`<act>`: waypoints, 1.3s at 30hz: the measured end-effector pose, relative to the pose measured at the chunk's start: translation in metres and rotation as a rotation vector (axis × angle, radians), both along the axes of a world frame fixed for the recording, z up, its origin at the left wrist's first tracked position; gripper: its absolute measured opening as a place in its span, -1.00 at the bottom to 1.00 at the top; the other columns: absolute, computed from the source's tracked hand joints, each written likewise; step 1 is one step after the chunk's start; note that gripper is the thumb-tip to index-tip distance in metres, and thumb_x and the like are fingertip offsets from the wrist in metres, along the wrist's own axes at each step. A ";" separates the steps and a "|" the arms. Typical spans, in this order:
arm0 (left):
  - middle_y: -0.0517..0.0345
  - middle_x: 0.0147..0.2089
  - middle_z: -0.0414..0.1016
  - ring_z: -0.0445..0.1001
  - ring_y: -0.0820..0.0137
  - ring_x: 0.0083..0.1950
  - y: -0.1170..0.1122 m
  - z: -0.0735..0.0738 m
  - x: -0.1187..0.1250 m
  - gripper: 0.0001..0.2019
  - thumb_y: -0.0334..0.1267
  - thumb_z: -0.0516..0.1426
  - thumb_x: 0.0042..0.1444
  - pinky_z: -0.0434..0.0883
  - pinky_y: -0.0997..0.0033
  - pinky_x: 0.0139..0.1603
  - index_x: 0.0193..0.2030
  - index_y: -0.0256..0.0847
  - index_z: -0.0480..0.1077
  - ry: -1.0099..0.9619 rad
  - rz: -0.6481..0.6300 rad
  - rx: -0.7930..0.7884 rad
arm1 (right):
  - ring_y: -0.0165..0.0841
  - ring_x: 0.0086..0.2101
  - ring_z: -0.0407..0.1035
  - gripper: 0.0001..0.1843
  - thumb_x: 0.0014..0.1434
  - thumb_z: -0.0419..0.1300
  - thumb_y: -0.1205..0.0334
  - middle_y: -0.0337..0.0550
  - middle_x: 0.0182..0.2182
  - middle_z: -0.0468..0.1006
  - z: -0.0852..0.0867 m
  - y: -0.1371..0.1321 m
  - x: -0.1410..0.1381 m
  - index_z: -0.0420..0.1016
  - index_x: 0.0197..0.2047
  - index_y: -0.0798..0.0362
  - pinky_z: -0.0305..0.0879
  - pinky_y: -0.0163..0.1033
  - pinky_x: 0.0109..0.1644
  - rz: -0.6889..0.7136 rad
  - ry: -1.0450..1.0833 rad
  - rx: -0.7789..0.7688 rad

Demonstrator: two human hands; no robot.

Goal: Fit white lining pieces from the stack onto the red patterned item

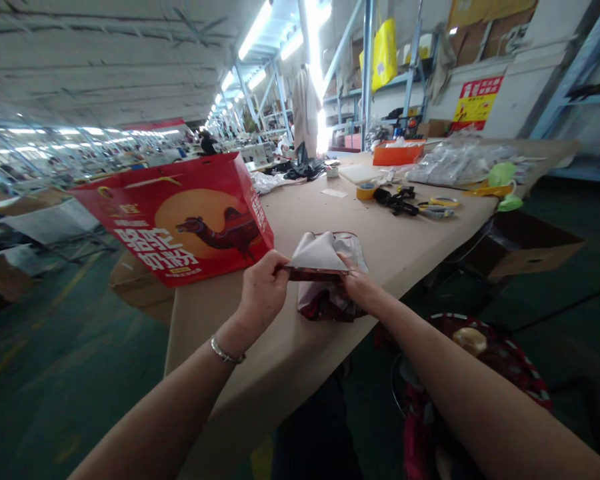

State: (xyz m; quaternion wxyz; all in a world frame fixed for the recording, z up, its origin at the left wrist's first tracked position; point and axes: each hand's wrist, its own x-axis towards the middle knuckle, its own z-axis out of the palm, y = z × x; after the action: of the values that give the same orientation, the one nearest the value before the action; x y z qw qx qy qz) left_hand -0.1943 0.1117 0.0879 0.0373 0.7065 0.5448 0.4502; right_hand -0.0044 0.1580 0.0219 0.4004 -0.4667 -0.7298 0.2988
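Observation:
Between my hands is a piece of fabric (316, 255), pale on its upper face with a dark red-brown edge facing me. My left hand (266, 283) pinches its left end between thumb and fingers. At the other end, my right hand (356, 281) grips the same edge, its fingers partly hidden by the cloth. Underneath lies more folded cloth (325, 308), pale with dark red parts, near the table's front edge. Whether the held piece is joined to this cloth cannot be made out.
A big red paper bag (215, 227) with a camel picture stands left on the table (300, 217). Farther right lie yellow-handled scissors (443, 203), a tape roll (366, 191), an orange box (399, 153) and plastic-wrapped packets (455, 163). Below the right edge sits a cardboard box (535, 250).

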 end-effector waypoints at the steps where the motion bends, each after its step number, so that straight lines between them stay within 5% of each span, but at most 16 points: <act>1: 0.34 -0.57 0.33 0.32 0.56 -0.59 -0.007 0.006 0.006 -0.88 -0.46 0.05 0.01 0.26 0.58 -0.55 -0.37 -0.22 0.38 -0.113 -0.041 0.084 | -0.16 0.04 0.36 -0.39 0.18 -0.07 0.30 0.06 0.06 0.45 -0.001 -0.002 -0.003 0.14 0.31 0.13 0.25 -0.06 0.16 -0.007 -0.001 -0.017; 5: 0.26 -0.34 0.45 0.45 0.56 -0.53 -0.037 0.019 0.037 -0.90 -0.42 0.13 0.04 0.41 0.58 -0.55 -0.29 -0.20 0.41 -0.485 -0.302 0.165 | -0.16 0.05 0.35 -0.39 0.16 -0.03 0.26 0.08 0.08 0.44 0.000 -0.011 -0.007 0.15 0.29 0.16 0.24 -0.08 0.16 -0.011 0.082 -0.045; 9: 0.28 -0.35 0.45 0.48 0.52 -0.47 -0.055 0.015 0.054 -0.84 -0.32 0.26 -0.04 0.50 0.54 -0.55 -0.31 -0.20 0.38 -1.040 -0.338 -0.157 | -0.26 -0.11 0.40 -0.46 0.06 0.02 0.32 -0.07 -0.10 0.51 0.004 -0.029 0.009 0.29 0.15 0.07 0.32 -0.16 0.00 -0.075 0.318 0.050; 12: 0.26 -0.40 0.47 0.47 0.51 -0.46 -0.066 0.012 0.055 -0.75 -0.31 0.35 -0.15 0.52 0.54 -0.53 -0.38 -0.25 0.37 -1.281 -0.378 -0.420 | -0.39 -0.33 0.35 -0.62 -0.08 0.11 0.42 -0.27 -0.35 0.48 0.018 -0.057 0.028 0.40 -0.13 0.02 0.31 -0.32 -0.23 -0.121 0.537 0.063; 15: 0.21 -0.45 0.48 0.48 0.49 -0.49 -0.084 0.007 0.059 -0.76 -0.31 0.36 -0.14 0.50 0.56 -0.55 -0.39 -0.27 0.39 -1.349 -0.509 -0.690 | -0.49 -0.51 0.26 -0.82 -0.09 0.27 0.35 -0.37 -0.53 0.39 0.038 -0.097 0.046 0.35 -0.39 0.03 0.23 -0.42 -0.42 -0.047 0.932 -0.200; 18: 0.21 -0.51 0.45 0.46 0.48 -0.53 -0.102 -0.006 0.074 -0.81 -0.32 0.34 -0.09 0.48 0.55 -0.57 -0.39 -0.28 0.41 -1.389 -0.653 -0.977 | -0.49 -0.54 0.31 -0.74 -0.11 0.40 0.21 -0.34 -0.54 0.45 0.044 -0.141 0.066 0.37 -0.44 0.05 0.28 -0.42 -0.47 0.006 1.264 -0.569; 22: 0.18 -0.50 0.44 0.45 0.51 -0.52 -0.112 -0.035 0.107 -0.82 -0.32 0.33 -0.07 0.46 0.58 -0.57 -0.39 -0.32 0.42 -1.472 -0.673 -1.233 | -0.45 -0.52 0.39 -0.73 -0.16 0.44 0.18 -0.24 -0.46 0.56 0.016 -0.184 0.094 0.51 -0.38 0.06 0.32 -0.40 -0.48 -0.065 1.354 -0.832; 26: 0.14 -0.48 0.47 0.46 0.48 -0.51 -0.113 -0.067 0.140 -0.81 -0.35 0.32 -0.09 0.43 0.58 -0.59 -0.38 -0.31 0.40 -1.447 -0.659 -1.396 | -0.51 -0.70 0.24 -0.70 -0.18 0.39 0.13 -0.21 -0.71 0.41 -0.024 -0.213 0.123 0.47 -0.62 0.20 0.13 -0.43 -0.62 0.064 1.113 -0.991; 29: 0.18 -0.58 0.42 0.36 0.52 -0.65 -0.116 -0.087 0.159 -0.76 -0.28 0.34 -0.14 0.30 0.62 -0.73 -0.43 -0.33 0.37 -1.319 -0.755 -1.557 | -0.52 -0.70 0.25 -0.71 -0.17 0.37 0.15 -0.18 -0.71 0.43 -0.027 -0.232 0.152 0.49 -0.63 0.23 0.12 -0.44 -0.60 0.129 1.046 -1.027; 32: 0.26 -0.69 0.29 0.19 0.58 -0.78 -0.114 -0.085 0.173 -0.70 -0.20 0.35 -0.17 0.16 0.62 -0.83 -0.51 -0.32 0.33 -1.106 -0.921 -1.739 | -0.40 -0.54 0.43 -0.71 -0.06 0.35 0.07 -0.12 -0.55 0.56 -0.005 -0.233 0.183 0.56 -0.47 0.18 0.30 -0.37 -0.42 0.089 1.133 -1.020; 34: 0.30 -0.70 0.25 0.17 0.59 -0.78 -0.102 -0.071 0.185 -0.68 -0.17 0.34 -0.14 0.16 0.62 -0.82 -0.52 -0.30 0.30 -1.076 -0.957 -1.712 | -0.34 -0.44 0.48 -0.69 0.06 0.27 0.04 -0.08 -0.45 0.60 0.010 -0.215 0.198 0.57 -0.34 0.16 0.37 -0.30 -0.31 0.063 1.154 -1.001; 37: 0.28 -0.59 0.35 0.31 0.54 -0.67 -0.067 -0.051 0.208 -0.79 -0.26 0.28 -0.07 0.21 0.62 -0.73 -0.42 -0.25 0.31 -1.254 -0.793 -1.470 | -0.33 -0.36 0.50 -0.74 0.20 0.13 0.16 -0.07 -0.34 0.62 0.016 -0.167 0.211 0.54 -0.21 0.16 0.41 -0.22 -0.17 -0.096 1.171 -0.920; 39: 0.29 -0.59 0.33 0.27 0.57 -0.68 -0.043 -0.051 0.225 -0.87 -0.32 0.22 -0.01 0.09 0.66 -0.75 -0.42 -0.25 0.32 -1.318 -0.618 -1.367 | -0.30 -0.34 0.50 -0.73 0.23 0.06 0.19 -0.05 -0.32 0.62 0.002 -0.135 0.214 0.51 -0.22 0.18 0.42 -0.15 -0.12 -0.177 1.174 -0.857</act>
State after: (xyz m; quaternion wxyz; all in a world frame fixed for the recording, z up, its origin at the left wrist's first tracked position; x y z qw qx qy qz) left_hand 0.0307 0.0691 0.0367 0.8463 0.2529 0.3495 0.3126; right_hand 0.2100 0.0229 0.0239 0.5305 -0.4027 -0.1735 0.7254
